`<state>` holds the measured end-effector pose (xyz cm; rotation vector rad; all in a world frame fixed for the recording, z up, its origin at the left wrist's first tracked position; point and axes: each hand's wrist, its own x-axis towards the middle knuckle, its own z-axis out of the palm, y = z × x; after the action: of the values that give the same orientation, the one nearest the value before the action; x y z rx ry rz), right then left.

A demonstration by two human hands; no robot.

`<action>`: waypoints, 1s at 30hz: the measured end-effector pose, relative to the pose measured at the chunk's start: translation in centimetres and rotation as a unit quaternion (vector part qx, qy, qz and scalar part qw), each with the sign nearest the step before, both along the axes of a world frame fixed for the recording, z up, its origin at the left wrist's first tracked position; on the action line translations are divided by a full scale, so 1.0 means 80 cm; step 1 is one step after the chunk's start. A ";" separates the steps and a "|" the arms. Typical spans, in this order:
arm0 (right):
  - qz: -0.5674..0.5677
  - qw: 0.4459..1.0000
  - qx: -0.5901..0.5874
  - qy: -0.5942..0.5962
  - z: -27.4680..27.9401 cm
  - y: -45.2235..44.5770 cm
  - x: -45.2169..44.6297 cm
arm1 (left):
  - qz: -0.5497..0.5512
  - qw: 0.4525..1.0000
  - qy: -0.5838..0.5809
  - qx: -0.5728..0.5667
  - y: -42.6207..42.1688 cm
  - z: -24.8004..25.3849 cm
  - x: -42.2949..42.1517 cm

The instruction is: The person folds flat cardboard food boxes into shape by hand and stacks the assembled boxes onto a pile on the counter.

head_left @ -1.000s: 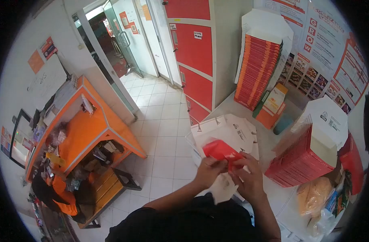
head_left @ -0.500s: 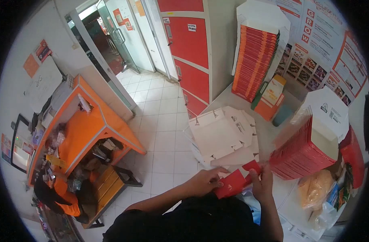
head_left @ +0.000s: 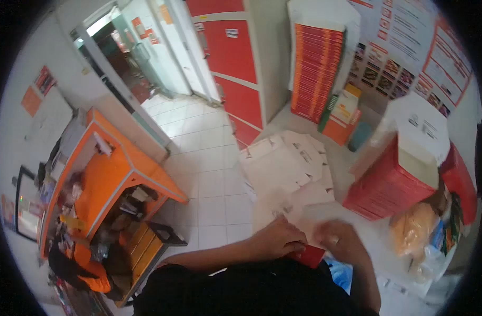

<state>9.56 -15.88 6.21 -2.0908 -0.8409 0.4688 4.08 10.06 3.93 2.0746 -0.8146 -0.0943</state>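
Left hand (head_left: 279, 238) pinches small flat red card piece (head_left: 311, 256); right hand (head_left: 342, 238) (blurred, cannot tell its grip) near, hands apart; flat cream cardboard sheets (head_left: 276, 167) beyond.

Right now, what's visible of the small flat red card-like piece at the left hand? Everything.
The small flat red card-like piece looks like thin, stiff card. Its visible part is roughly four-sided, with no print that can be made out. The bare left hand grips and covers its left end. It sits low, just in front of the person's black clothing. The blurred bare right hand is close by; contact there can't be confirmed.
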 end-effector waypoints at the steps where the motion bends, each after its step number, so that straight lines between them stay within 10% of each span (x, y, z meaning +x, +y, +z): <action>1: -0.096 0.990 -0.002 -0.108 0.013 -0.005 0.006 | -0.033 0.996 -0.083 0.015 0.000 0.029 0.007; 2: -0.153 0.954 -0.054 -0.251 0.023 -0.019 0.016 | -0.071 0.983 -0.168 0.023 -0.003 0.058 0.013; 7: -0.206 0.952 -0.199 -0.108 0.155 -0.030 0.026 | -0.189 0.849 -0.481 0.114 -0.015 0.181 0.004; 12: -0.405 0.842 -0.223 -0.279 0.213 -0.093 0.069 | -0.125 0.766 -0.629 0.046 -0.039 0.210 0.055; 16: -0.427 0.748 -0.191 -0.471 0.217 -0.238 0.170 | 0.012 0.874 -0.479 -0.082 -0.091 0.190 0.157; 19: -0.416 0.879 -0.135 -0.192 0.211 -0.277 0.204 | 0.086 0.950 -0.207 -0.218 -0.188 0.155 0.244; 30: -0.375 0.825 -0.349 -0.239 0.176 -0.289 0.210 | 0.026 0.993 -0.113 -0.007 -0.214 0.110 0.345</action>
<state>26.35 -39.03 20.27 -3.0576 0.0096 -0.2495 31.65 -7.06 12.72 2.1175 -0.8937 0.1781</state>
